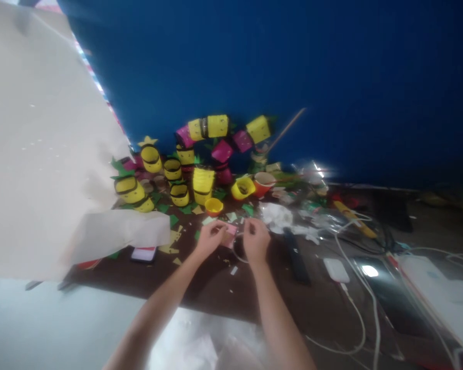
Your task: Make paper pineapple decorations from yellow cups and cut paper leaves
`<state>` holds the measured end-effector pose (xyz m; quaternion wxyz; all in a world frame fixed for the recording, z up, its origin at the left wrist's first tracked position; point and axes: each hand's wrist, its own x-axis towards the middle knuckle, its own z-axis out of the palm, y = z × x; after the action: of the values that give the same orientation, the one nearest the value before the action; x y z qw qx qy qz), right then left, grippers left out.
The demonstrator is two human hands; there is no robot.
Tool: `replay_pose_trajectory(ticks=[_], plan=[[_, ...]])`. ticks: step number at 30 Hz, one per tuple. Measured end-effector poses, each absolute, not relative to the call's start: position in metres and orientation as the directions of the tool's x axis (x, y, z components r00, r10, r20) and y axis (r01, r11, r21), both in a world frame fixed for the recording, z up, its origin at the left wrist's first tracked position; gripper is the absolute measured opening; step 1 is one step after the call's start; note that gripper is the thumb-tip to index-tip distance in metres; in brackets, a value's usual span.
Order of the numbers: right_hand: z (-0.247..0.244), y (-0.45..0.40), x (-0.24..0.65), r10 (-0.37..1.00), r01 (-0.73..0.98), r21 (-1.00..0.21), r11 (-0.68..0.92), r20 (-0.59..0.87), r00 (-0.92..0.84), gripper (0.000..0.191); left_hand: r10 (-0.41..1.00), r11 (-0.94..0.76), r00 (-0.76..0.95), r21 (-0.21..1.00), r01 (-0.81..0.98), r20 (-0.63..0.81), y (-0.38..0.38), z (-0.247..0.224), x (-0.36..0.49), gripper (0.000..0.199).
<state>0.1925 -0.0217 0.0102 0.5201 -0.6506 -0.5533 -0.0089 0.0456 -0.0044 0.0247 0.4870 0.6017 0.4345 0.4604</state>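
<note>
My left hand (211, 237) is closed in a pinch on a small pink piece of paper (231, 229) over the dark brown table (200, 281). Close beside it, my right hand (256, 239) has its fingers pinched together; what they hold is too blurred to name. A thin pale ring (237, 253) shows against the right hand's near side, and I cannot tell whether the hand holds it. Beyond both hands stand a small yellow cup (214, 206) and several yellow paper cylinders with black bands, one of them (203, 185) tall.
Green and yellow paper scraps (171, 250) litter the table. A phone (143, 254) lies at left by a white sheet (127, 229). On the right are crumpled white tissue (277, 216), a black strip-like object (296, 257), a white charger (336, 270), cables and a dark tablet-like slab (393, 295).
</note>
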Motion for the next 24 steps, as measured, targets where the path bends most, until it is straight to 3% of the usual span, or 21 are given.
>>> replay_pose_trajectory(ticks=[4,7,11,15,24], plan=[[0.007,-0.02,0.201,0.722,0.757,-0.643,0.115,0.577,0.381,0.021,0.967,0.12,0.244,0.97,-0.21,-0.067,-0.002,0.022,0.044,0.019],[0.007,-0.019,0.2,0.724,0.763,-0.633,0.132,0.587,0.362,0.023,0.942,0.259,0.292,0.915,-0.309,-0.168,0.0,0.019,0.044,0.026],[0.012,-0.023,0.192,0.731,0.728,-0.633,0.264,0.624,0.278,0.016,0.922,0.296,0.335,0.911,-0.288,-0.194,0.001,0.017,0.045,0.031],[0.019,-0.031,0.187,0.726,0.74,-0.522,0.424,0.684,0.066,0.013,0.924,0.295,0.324,0.921,-0.256,-0.205,-0.001,0.017,0.045,0.033],[0.017,-0.036,0.184,0.726,0.818,-0.353,0.455,0.679,-0.11,0.017,0.936,0.264,0.284,0.949,-0.173,-0.209,0.002,0.012,0.042,0.03]])
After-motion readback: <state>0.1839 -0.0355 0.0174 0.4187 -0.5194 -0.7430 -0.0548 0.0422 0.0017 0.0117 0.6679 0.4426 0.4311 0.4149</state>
